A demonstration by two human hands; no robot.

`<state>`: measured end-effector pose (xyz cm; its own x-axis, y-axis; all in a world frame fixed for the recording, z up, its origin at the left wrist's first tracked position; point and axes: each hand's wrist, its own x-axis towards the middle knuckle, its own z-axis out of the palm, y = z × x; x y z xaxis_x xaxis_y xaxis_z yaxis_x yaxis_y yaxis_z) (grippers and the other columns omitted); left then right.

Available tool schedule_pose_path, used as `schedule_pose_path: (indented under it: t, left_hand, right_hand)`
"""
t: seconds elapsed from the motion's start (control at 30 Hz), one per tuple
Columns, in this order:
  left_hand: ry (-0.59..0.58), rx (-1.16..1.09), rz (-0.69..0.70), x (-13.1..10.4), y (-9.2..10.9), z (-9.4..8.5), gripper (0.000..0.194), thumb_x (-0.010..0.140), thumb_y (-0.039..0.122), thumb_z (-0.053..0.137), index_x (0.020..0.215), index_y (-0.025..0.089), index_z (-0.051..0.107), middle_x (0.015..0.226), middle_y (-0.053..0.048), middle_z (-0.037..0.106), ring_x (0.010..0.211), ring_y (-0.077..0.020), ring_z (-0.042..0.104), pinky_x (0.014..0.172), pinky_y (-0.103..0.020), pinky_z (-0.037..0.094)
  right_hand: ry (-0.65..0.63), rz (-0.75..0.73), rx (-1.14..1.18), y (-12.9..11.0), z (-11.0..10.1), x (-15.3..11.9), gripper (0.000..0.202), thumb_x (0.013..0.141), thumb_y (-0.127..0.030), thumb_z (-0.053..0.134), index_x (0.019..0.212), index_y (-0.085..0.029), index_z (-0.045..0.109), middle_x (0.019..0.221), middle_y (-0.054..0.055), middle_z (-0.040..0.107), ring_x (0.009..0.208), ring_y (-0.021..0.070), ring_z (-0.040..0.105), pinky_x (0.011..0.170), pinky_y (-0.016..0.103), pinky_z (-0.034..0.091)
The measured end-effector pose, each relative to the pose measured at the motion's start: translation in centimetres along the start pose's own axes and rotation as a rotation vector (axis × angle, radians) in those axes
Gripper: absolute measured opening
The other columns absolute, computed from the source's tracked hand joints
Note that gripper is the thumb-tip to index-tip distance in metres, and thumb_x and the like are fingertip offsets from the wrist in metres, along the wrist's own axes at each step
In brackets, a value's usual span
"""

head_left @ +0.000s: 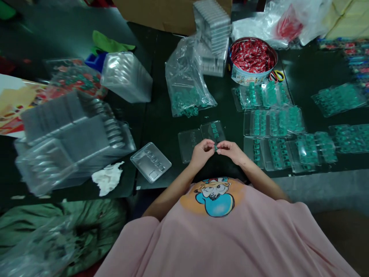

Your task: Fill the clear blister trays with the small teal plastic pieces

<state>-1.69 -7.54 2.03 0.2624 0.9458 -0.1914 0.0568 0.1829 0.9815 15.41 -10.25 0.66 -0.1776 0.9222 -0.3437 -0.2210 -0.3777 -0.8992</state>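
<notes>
Between the fingertips of my left hand and my right hand is a small green plastic piece. Both hands are closed in a pinch on it, close to the table's front edge. Just beyond them lies a clear plastic blister tray with green pieces set in a row of its pockets. To its left, partly behind my left hand, is the other clear half of what looks like the same pack. The exact shape of the pinched piece is too small to make out.
A plastic bag of green pieces lies ahead. Filled packs spread in rows to the right. A round tin of red wrappers stands behind them, scissors beside it. Stacked clear trays and a single tray are left.
</notes>
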Motion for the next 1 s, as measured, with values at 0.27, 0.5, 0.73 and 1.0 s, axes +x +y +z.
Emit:
schedule_pose_path:
  t: [0.27, 0.5, 0.73, 1.0]
  left_hand:
    - [-0.102, 0.063, 0.024, -1.8, -0.7, -0.1, 0.013, 0.070, 0.017, 0.063, 0.081, 0.017, 0.056, 0.071, 0.003, 0.059, 0.064, -0.0091, 0.056, 0.063, -0.021, 0.042]
    - [-0.107, -0.012, -0.003, -1.5, -0.7, -0.4, 0.017, 0.068, 0.018, 0.066, 0.084, 0.017, 0.058, 0.073, 0.002, 0.059, 0.068, -0.0093, 0.055, 0.066, -0.021, 0.042]
    - [-0.048, -0.054, -0.061, -1.2, -1.7, -0.4, 0.017, 0.067, 0.020, 0.066, 0.083, 0.017, 0.070, 0.075, 0.000, 0.065, 0.070, -0.0121, 0.057, 0.070, -0.025, 0.047]
    - [-0.112, 0.028, -0.055, -2.1, -1.6, -0.2, 0.022, 0.073, 0.025, 0.072, 0.094, 0.019, 0.078, 0.103, -0.007, 0.068, 0.082, -0.0149, 0.063, 0.075, -0.029, 0.051]
  right_hand:
    - [-0.092, 0.316, 0.289, 1.7, 0.5, -1.8, 0.046, 0.054, -0.046, 0.092, 0.080, -0.018, 0.065, 0.071, -0.002, 0.062, 0.069, 0.0091, 0.057, 0.059, 0.019, 0.038]
    - [-0.121, 0.316, 0.335, 1.8, 0.4, -1.6, 0.043, 0.059, -0.046, 0.090, 0.075, -0.018, 0.061, 0.068, -0.003, 0.057, 0.064, 0.0075, 0.050, 0.054, 0.018, 0.033]
    - [0.095, 0.156, 0.247, 2.4, 1.2, -1.8, 0.041, 0.064, -0.051, 0.084, 0.075, -0.021, 0.059, 0.069, -0.004, 0.058, 0.065, 0.0089, 0.050, 0.057, 0.021, 0.033]
    - [0.257, -0.031, 0.072, 2.8, 1.4, -1.8, 0.035, 0.067, -0.047, 0.078, 0.071, -0.021, 0.055, 0.060, -0.007, 0.052, 0.057, 0.0090, 0.043, 0.059, 0.024, 0.032]
